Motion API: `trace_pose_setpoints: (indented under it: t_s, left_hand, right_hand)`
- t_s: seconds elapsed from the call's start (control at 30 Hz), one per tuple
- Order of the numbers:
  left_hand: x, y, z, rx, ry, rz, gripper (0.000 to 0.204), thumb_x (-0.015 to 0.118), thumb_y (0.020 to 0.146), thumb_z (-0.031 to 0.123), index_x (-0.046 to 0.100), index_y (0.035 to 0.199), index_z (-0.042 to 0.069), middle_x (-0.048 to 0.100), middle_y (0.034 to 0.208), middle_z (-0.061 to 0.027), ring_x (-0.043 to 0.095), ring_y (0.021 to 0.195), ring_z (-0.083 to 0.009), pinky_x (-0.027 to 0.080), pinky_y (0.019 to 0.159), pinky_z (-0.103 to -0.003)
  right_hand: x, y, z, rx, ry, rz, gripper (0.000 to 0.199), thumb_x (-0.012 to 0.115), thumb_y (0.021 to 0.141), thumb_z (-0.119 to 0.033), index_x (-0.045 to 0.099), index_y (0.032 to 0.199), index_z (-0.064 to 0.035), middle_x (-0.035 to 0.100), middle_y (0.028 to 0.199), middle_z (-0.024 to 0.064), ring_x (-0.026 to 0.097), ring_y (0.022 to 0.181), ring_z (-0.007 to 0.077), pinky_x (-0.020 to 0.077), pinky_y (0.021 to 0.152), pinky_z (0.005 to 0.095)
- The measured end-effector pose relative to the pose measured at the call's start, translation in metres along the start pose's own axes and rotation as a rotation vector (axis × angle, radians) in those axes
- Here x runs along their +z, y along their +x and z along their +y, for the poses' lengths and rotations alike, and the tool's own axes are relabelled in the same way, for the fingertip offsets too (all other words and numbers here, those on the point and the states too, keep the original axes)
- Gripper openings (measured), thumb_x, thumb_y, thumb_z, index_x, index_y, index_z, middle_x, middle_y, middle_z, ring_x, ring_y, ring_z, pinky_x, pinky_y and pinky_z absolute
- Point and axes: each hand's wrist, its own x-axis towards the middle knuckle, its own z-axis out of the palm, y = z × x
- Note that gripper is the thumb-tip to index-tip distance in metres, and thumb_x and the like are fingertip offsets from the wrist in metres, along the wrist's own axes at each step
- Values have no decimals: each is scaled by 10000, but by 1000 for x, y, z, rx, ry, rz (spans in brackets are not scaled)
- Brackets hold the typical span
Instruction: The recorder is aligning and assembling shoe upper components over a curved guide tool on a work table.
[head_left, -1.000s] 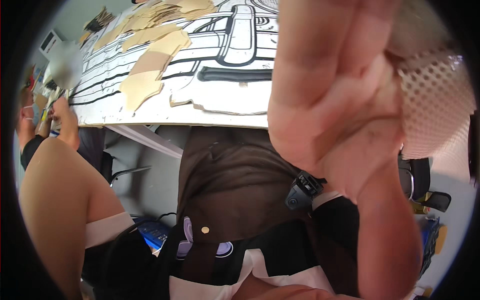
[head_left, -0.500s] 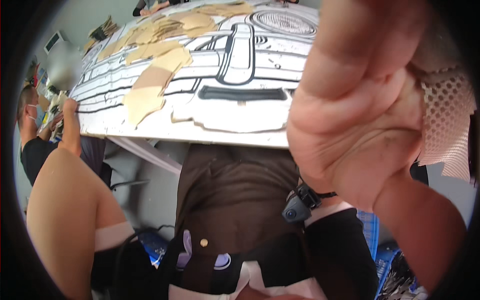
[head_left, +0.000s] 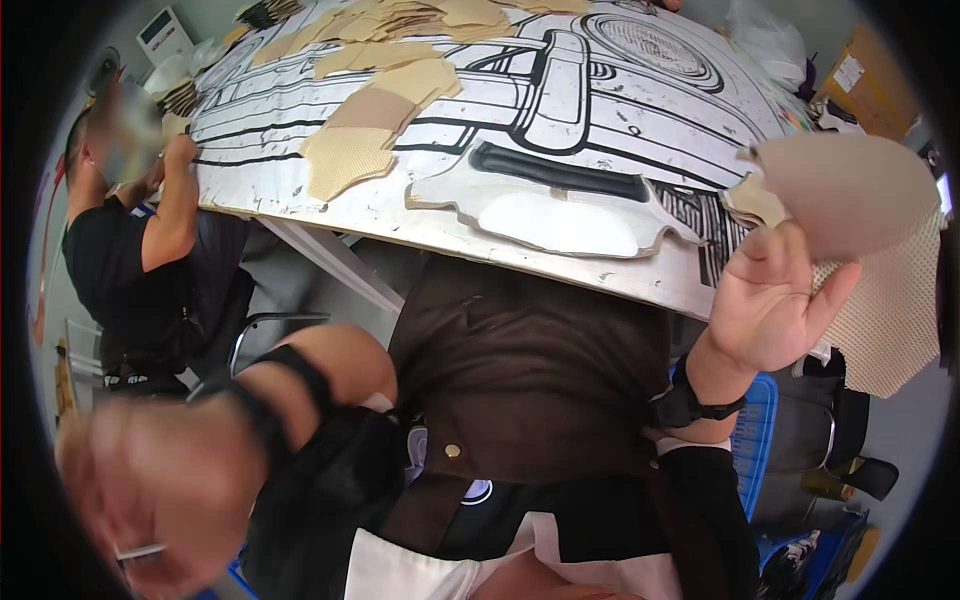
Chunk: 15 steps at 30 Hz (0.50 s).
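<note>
My right hand [head_left: 775, 305] is raised at the right edge of the table, its thumb and fingers pinching a rounded beige fabric piece [head_left: 845, 190]. Behind that piece hangs a cream perforated mesh sheet [head_left: 895, 310]. My left hand [head_left: 150, 495] is blurred and very near the camera at the lower left, fingers curled into a loose fist with a ring on one finger and a black band on the wrist; nothing shows in it. Just ahead of me on the table lies a white shaped cut-out [head_left: 550, 215].
The large white table [head_left: 330, 215] is covered by a black line drawing, with several tan mesh pieces [head_left: 345, 160] on its far left part. Another person in a black shirt [head_left: 120, 270] works at the left edge. A blue crate [head_left: 755, 440] stands at my right.
My right hand has moved away from the camera toward the table's right edge, the beige piece now plainly in its fingers. My left arm has swung up, its hand close to the lens.
</note>
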Motion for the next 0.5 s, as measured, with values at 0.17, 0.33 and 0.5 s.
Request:
trace_pose_setpoints:
  t_s: [0.17, 0.33, 0.5]
  left_hand:
    - [-36, -139, -105, -1362, 21, -537, 375, 535, 889, 323, 600, 1023, -21, 627, 1025, -184, 577, 964, -295, 442, 861, -393]
    - [-10, -212, -154, -1430, -305, -1009, 526, 607, 850, 394, 554, 1099, -66, 602, 1064, -201, 579, 992, -274, 443, 863, -340]
    - [-8, -198, -176, -1481, -522, -752, 783, 845, 640, 286, 456, 1234, -45, 565, 1183, -154, 512, 1130, -228, 391, 964, -340]
  right_hand:
    - [-39, -31, 15, 98, -200, 54, 473, 274, 989, -427, 409, 1335, -134, 545, 1199, 14, 488, 835, 112, 377, 648, 221]
    - [-44, -39, 39, 183, -134, 224, 494, 272, 994, -386, 350, 1371, -75, 442, 1353, 77, 478, 1162, 204, 405, 943, 360]
    - [-41, -33, 48, 324, -2, 7, 516, 337, 983, -371, 321, 1382, -44, 428, 1359, 127, 417, 1247, 266, 328, 1038, 423]
